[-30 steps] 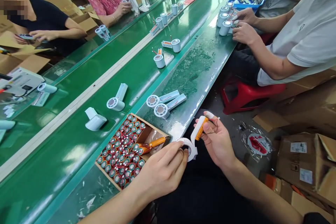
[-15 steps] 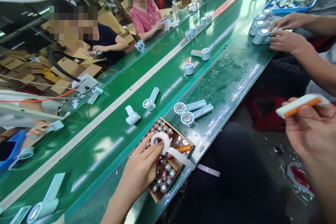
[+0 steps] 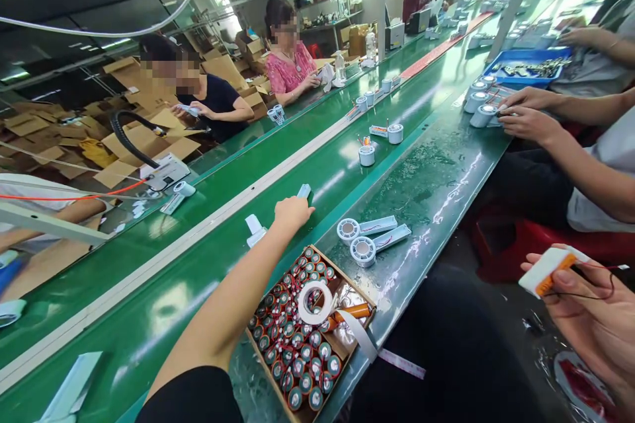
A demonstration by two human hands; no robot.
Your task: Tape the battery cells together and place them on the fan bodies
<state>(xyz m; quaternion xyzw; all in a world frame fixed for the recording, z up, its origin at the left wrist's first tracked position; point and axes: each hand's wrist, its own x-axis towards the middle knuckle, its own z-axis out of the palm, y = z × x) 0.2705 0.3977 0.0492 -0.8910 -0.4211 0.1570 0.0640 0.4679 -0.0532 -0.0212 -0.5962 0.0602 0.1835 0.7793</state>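
Note:
My left hand (image 3: 294,213) reaches over the green belt, closed over the round end of a light-blue plastic housing; its handle (image 3: 304,191) sticks out beyond the knuckles, and most of my fingers are hidden. My right hand (image 3: 585,304), at the right edge, holds an orange battery (image 3: 551,272) with a white strip along it and thin wires trailing. A cardboard box (image 3: 272,391) of upright, red-wired battery cells (image 3: 297,344) stands at the table edge. On top rests a white tape roll (image 3: 315,303), its loose strip (image 3: 360,336) hanging over the edge beside an orange cell (image 3: 354,312).
Two housings (image 3: 362,251) lie on the metal table beyond the box. Another housing (image 3: 255,231) lies left of my hand, with several more along the belt (image 3: 198,264). Co-workers sit along both sides; a neighbour's hands (image 3: 526,112) work at right, near a blue tray (image 3: 528,66).
My left hand has let go of the tape roll, leaving it on the box, and moved forward onto the housing on the belt. My right hand still holds the battery, now turned. The view has shifted.

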